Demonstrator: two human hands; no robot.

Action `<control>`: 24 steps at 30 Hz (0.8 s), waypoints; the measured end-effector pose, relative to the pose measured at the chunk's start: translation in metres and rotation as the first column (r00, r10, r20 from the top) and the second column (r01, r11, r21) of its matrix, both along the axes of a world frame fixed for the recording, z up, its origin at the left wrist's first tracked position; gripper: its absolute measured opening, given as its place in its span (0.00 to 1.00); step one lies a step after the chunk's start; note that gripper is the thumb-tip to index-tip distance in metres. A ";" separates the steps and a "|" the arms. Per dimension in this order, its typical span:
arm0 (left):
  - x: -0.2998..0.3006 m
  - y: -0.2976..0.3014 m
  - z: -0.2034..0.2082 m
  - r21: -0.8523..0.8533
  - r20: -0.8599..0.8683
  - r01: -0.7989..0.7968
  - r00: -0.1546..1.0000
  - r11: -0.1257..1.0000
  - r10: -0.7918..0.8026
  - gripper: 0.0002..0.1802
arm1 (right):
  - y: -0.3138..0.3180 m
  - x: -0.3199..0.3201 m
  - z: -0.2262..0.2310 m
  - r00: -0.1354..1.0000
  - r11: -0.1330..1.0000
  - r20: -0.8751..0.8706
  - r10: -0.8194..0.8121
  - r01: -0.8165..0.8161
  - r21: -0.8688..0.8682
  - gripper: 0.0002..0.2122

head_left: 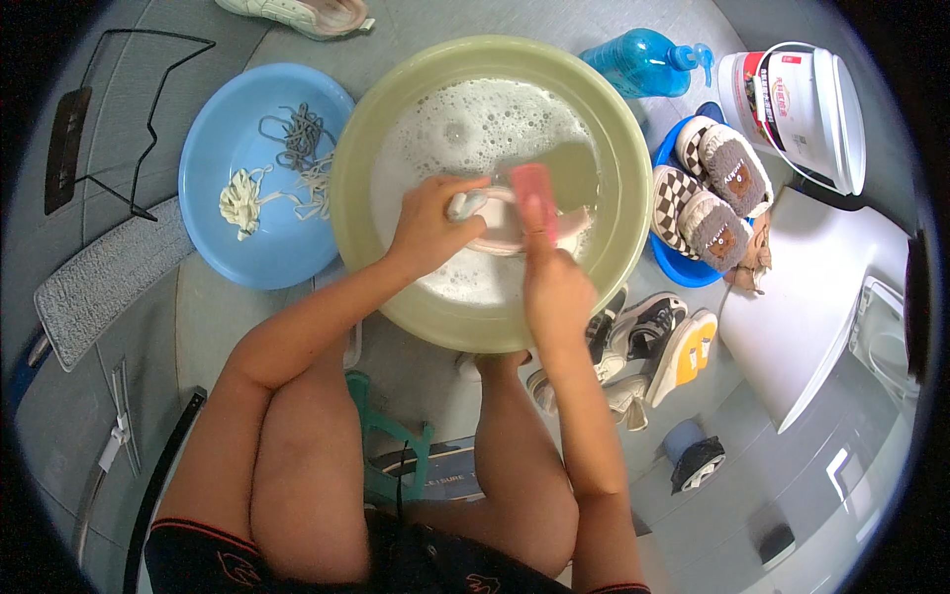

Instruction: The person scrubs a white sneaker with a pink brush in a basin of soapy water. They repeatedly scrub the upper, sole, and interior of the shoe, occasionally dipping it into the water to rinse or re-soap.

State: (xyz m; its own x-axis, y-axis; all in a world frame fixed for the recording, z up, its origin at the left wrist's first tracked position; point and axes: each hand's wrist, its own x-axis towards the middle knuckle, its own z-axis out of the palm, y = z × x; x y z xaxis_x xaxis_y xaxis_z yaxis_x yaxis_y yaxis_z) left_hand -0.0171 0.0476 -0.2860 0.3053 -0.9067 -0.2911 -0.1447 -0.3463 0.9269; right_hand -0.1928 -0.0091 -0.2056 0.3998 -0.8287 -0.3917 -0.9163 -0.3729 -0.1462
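Over a large pale green basin [492, 48] of soapy water [445, 129], my left hand [430, 223] grips a pale pink and white shoe [495, 241] by one end. My right hand [559, 292] is closed round a pink brush [531, 188], which is pressed to the shoe or just above it; blur hides the exact contact. Part of the shoe lies hidden behind my hands and the brush. To the left, a light blue basin [213, 148] holds grey shoelaces [299, 136] and a bundle of cream laces [240, 203].
A blue pump bottle [638, 64] and a white bucket [787, 109] are at the far right. Checkered slippers [708, 188] sit in a small blue basin. Several shoes [648, 337] lie right of my right forearm. Another shoe [307, 15] is at the far edge. Below stands a green stool [421, 460].
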 end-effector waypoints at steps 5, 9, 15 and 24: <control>-0.005 -0.003 -0.003 0.000 0.122 -0.003 0.993 1.000 0.003 0.27 | -0.014 -0.013 0.021 0.980 0.982 0.144 -0.134 0.151 -0.115 0.25; -0.005 -0.006 0.000 0.001 0.079 -0.034 0.996 0.999 0.034 0.27 | 0.016 0.013 0.016 0.986 0.995 0.144 0.088 -0.081 -0.057 0.26; -0.002 -0.005 0.007 0.150 -0.030 -0.076 0.996 0.986 0.081 0.25 | -0.003 0.012 0.002 0.999 0.998 0.051 0.015 -0.011 -0.067 0.28; -0.001 0.002 0.000 0.160 -0.076 -0.069 0.994 0.985 0.082 0.22 | -0.005 0.005 -0.005 0.995 0.995 -0.042 0.087 -0.089 -0.055 0.26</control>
State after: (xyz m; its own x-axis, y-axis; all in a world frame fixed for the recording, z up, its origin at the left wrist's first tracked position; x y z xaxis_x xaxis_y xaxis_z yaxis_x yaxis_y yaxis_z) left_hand -0.0179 0.0499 -0.2863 0.3406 -0.8231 -0.4545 -0.0377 -0.4950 0.8681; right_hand -0.1880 -0.0142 -0.2105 0.4573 -0.8123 -0.3621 -0.8842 -0.4590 -0.0872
